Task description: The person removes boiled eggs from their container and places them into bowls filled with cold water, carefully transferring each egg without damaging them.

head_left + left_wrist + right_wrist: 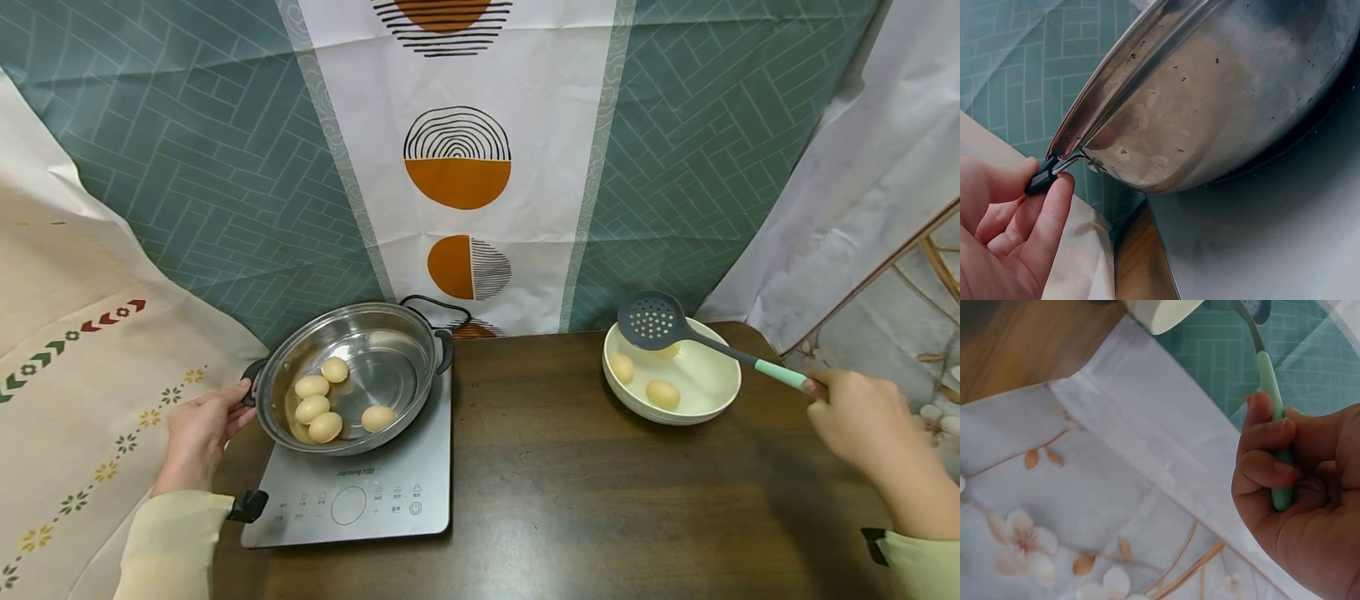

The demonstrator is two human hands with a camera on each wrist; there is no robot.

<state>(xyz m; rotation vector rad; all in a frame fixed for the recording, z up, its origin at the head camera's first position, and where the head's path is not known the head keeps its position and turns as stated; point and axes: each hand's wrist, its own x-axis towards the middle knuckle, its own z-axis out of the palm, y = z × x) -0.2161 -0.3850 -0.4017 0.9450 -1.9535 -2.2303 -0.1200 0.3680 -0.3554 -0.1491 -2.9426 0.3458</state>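
Note:
My left hand (201,429) pinches the black side handle (1041,181) of a steel pan (386,367) between thumb and fingers. Several pale brown eggs (326,427) lie in the pan, mostly toward its left side. With fingers curled round its mint green handle (1270,381), my right hand (862,417) holds a skimmer. The skimmer's dark perforated head (651,320) hangs over the back left part of a cream bowl (708,383) and carries no egg. Inside the bowl are eggs (663,394), one of them partly hidden behind the skimmer.
Under the pan is a silver induction cooker (408,508), with a black cord (442,302) behind it. Both stand on a dark wooden table (540,467), as does the bowl at the right. Patterned cloth (540,167) hangs along the back and both sides.

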